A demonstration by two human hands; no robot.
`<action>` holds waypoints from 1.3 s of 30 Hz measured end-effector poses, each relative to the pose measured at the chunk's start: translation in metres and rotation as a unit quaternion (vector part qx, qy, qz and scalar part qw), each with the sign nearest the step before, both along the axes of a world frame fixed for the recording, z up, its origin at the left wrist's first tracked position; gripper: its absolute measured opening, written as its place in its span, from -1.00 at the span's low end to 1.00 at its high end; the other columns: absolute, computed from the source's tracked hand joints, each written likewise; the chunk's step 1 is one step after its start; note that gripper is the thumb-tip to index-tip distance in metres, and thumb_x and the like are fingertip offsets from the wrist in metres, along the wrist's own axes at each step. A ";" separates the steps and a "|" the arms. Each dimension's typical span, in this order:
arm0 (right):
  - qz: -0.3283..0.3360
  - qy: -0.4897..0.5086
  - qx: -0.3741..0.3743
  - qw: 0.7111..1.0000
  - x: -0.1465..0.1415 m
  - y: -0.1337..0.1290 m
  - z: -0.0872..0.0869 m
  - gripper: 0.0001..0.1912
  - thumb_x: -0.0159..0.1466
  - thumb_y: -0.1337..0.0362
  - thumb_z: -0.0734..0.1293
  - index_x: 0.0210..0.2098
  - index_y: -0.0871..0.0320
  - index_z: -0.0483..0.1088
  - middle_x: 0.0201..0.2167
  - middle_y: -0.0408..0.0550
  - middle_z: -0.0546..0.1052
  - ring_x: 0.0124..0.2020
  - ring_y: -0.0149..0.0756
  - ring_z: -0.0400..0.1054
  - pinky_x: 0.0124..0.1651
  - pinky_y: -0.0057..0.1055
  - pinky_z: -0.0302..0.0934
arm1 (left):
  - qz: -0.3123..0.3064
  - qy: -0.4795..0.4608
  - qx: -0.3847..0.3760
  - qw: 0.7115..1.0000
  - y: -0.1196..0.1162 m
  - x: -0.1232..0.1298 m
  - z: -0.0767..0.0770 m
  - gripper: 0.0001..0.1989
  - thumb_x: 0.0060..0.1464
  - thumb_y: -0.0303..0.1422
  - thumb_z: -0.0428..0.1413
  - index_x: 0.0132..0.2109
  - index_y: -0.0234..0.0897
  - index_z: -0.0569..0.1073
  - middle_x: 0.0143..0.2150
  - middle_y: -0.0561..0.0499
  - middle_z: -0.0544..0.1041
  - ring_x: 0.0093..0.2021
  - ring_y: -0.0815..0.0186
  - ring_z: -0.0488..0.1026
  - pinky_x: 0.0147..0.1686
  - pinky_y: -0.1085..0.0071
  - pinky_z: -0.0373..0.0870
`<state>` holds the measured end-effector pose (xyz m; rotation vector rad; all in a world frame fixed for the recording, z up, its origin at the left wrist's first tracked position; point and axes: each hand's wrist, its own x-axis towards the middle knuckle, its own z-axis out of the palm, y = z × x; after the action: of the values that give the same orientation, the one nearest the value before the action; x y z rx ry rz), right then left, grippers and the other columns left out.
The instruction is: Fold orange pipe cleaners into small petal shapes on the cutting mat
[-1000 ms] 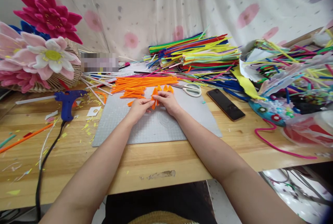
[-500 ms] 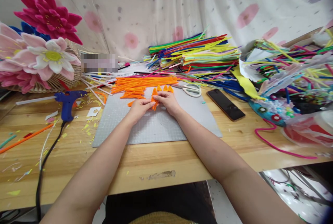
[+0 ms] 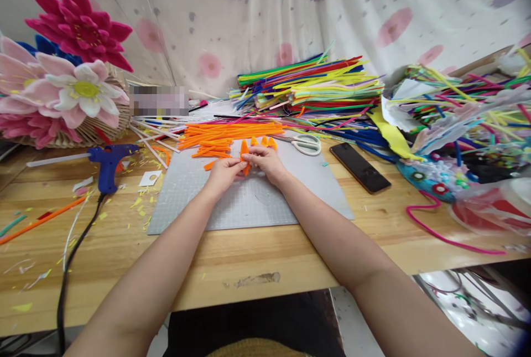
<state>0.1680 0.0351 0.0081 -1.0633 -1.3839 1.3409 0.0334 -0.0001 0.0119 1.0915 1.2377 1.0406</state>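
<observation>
Above the grey cutting mat point(image 3: 253, 207), both hands pinch one upright orange pipe-cleaner piece point(image 3: 244, 151). My left hand point(image 3: 224, 175) grips its lower left side, and my right hand point(image 3: 265, 162) holds it from the right. Several small orange folded pieces point(image 3: 271, 143) stand just behind my right hand. Orange pipe cleaners point(image 3: 232, 132) lie in a pile at the back of the mat, with shorter orange lengths point(image 3: 212, 148) in front of them. White-handled scissors point(image 3: 306, 144) rest at the mat's back right.
A blue glue gun point(image 3: 108, 171) with a black cord lies left among yellow scraps. Fabric flowers point(image 3: 85, 88) stand behind it. A phone point(image 3: 360, 167) is right of the mat. Colourful pipe-cleaner bundles point(image 3: 307, 83) fill the back; a pink one point(image 3: 452, 238) curls at right.
The orange piece between my fingers has shifted slightly left and looks narrower. Both hands have barely moved and still hold it.
</observation>
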 end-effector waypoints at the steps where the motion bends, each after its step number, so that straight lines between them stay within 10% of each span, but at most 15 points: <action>1: 0.011 0.003 -0.006 1.000 0.001 0.000 0.001 -0.65 -0.14 0.05 0.43 -0.52 0.19 0.38 -0.58 -0.21 0.34 -0.52 -0.50 0.16 -0.49 -0.51 0.03 | -0.013 -0.024 -0.017 0.999 -0.002 0.001 0.003 -0.73 -0.22 -0.23 0.24 -0.39 -0.36 0.53 -0.46 -0.01 0.52 -0.43 0.34 0.46 -0.35 0.38 0.40; 12: 0.052 0.103 -0.064 0.991 0.007 0.002 0.003 -0.58 -0.08 -0.02 0.39 -0.37 0.18 0.45 -0.64 -0.26 0.22 -0.63 -0.57 -0.03 -0.57 -0.52 -0.13 | -0.041 -0.087 -0.048 0.994 -0.004 0.002 0.007 -0.82 -0.14 -0.35 0.23 -0.39 -0.41 0.47 -0.45 0.02 0.45 -0.44 0.43 0.43 -0.31 0.34 0.47; 23: -0.063 0.165 -0.043 0.983 -0.005 0.001 -0.004 -0.68 -0.09 0.04 0.43 -0.43 0.13 0.44 -0.66 -0.25 0.25 -0.62 -0.53 0.04 -0.53 -0.49 -0.01 | -0.072 -0.108 -0.065 0.989 -0.003 0.004 0.004 -0.85 -0.13 -0.40 0.22 -0.37 -0.42 0.52 -0.35 -0.07 0.50 -0.41 0.39 0.44 -0.36 0.35 0.48; 39: 0.196 0.133 -0.157 0.959 0.015 0.001 0.003 -0.65 -0.16 0.17 0.50 -0.41 0.23 0.48 -0.54 -0.16 0.46 -0.56 -0.54 0.21 -0.53 -0.55 0.03 | -0.080 -0.186 -0.103 0.974 -0.005 -0.002 0.009 -0.95 -0.04 -0.54 0.14 -0.42 -0.43 0.49 -0.50 0.01 0.47 -0.45 0.47 0.42 -0.34 0.47 0.47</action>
<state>0.1827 0.0358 0.0114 -0.7880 -1.2425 1.9701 0.0317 -0.0052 0.0213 0.7792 0.9150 0.9201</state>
